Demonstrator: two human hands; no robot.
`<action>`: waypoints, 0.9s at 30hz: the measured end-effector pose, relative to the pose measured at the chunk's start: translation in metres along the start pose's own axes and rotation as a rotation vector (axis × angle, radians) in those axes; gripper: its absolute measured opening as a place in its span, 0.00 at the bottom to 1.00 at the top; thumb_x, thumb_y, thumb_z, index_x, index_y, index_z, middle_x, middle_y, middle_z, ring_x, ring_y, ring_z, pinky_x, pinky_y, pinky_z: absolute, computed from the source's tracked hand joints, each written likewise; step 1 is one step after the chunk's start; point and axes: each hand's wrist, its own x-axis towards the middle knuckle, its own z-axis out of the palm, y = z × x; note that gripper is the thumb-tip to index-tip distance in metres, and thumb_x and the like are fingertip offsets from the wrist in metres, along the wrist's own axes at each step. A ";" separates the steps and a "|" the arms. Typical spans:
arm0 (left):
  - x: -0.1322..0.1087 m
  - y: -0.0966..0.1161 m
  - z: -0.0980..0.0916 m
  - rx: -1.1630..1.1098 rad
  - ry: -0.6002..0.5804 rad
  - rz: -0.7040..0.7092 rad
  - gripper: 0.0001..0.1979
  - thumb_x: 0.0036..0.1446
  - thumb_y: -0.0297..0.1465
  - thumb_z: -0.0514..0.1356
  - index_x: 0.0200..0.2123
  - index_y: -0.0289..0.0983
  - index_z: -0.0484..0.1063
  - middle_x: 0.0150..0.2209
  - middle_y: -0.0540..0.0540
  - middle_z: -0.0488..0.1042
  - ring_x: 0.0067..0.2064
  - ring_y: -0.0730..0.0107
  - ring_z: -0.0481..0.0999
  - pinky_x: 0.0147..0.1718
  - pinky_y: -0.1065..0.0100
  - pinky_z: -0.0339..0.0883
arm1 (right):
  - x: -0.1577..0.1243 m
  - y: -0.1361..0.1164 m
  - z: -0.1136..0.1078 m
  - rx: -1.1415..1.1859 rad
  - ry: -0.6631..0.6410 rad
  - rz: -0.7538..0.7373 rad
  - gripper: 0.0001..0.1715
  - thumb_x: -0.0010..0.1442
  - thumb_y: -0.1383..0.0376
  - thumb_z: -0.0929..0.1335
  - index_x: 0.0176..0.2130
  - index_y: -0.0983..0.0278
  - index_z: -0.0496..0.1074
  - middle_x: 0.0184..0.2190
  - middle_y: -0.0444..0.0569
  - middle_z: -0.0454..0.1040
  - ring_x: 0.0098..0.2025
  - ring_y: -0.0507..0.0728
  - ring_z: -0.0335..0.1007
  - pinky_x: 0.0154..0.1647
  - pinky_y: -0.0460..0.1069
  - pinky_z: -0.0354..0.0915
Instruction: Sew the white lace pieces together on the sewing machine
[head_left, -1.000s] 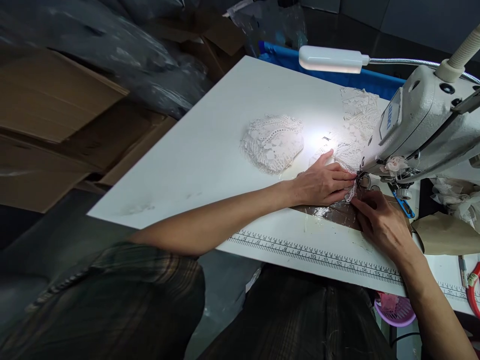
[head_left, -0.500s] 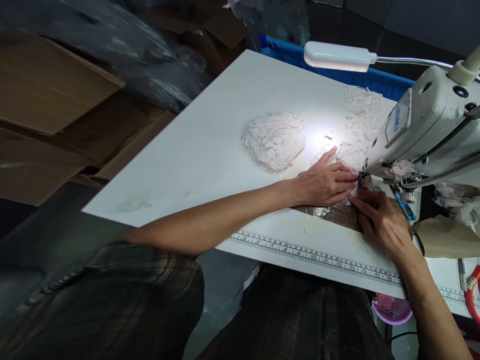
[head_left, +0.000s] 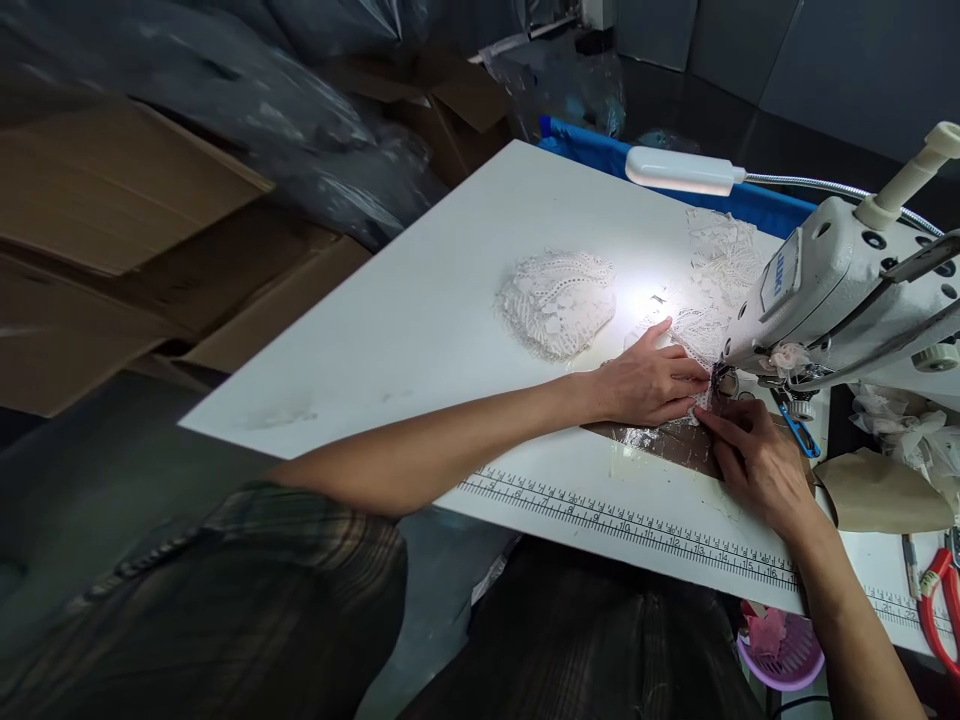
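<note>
By the tabletop's [head_left: 420, 340] ruled edge, my right hand [head_left: 769, 468], grip unclear, has neared my loosely spread left hand [head_left: 649, 386], likely steadying lace [head_left: 699, 330].

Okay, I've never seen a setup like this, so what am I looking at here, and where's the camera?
There is no robot here, just a person's two bare hands. The camera is worn on the head, so you look forward and down past the arms. At right is a white Juki sewing machine, with a lamp beyond the table. The left hand lies flat on white lace beside the needle area; the right hand's fingertips meet its near edge, though whether they pinch it is unclear. More lace pieces lie on the white table, which has a ruler scale along its near edge.
</note>
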 end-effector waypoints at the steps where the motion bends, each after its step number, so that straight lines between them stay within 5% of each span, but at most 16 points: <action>1: 0.000 0.000 0.000 0.000 -0.002 0.003 0.14 0.70 0.33 0.53 0.46 0.42 0.79 0.52 0.45 0.80 0.44 0.61 0.78 0.62 0.32 0.56 | 0.000 0.000 0.000 -0.001 0.003 0.000 0.24 0.65 0.68 0.63 0.54 0.53 0.79 0.45 0.53 0.72 0.36 0.54 0.73 0.32 0.48 0.72; 9: 0.002 0.000 0.002 0.003 -0.020 -0.021 0.13 0.70 0.33 0.53 0.47 0.44 0.79 0.51 0.46 0.80 0.44 0.62 0.78 0.62 0.34 0.56 | 0.001 0.009 0.002 0.022 0.014 -0.025 0.23 0.65 0.68 0.63 0.54 0.53 0.79 0.45 0.52 0.71 0.39 0.55 0.73 0.39 0.50 0.75; 20: 0.004 0.001 0.001 0.007 0.002 0.003 0.13 0.70 0.33 0.54 0.41 0.41 0.80 0.51 0.46 0.80 0.44 0.61 0.79 0.62 0.30 0.52 | 0.000 0.009 0.004 0.067 0.043 -0.007 0.23 0.65 0.68 0.63 0.53 0.54 0.79 0.44 0.51 0.71 0.39 0.54 0.74 0.39 0.50 0.75; 27: 0.003 -0.002 -0.003 -0.024 -0.051 -0.017 0.12 0.70 0.34 0.54 0.46 0.44 0.79 0.53 0.46 0.79 0.47 0.60 0.78 0.62 0.31 0.53 | 0.002 0.005 0.000 0.098 0.011 0.027 0.23 0.65 0.67 0.63 0.53 0.53 0.79 0.43 0.52 0.72 0.38 0.55 0.74 0.36 0.50 0.73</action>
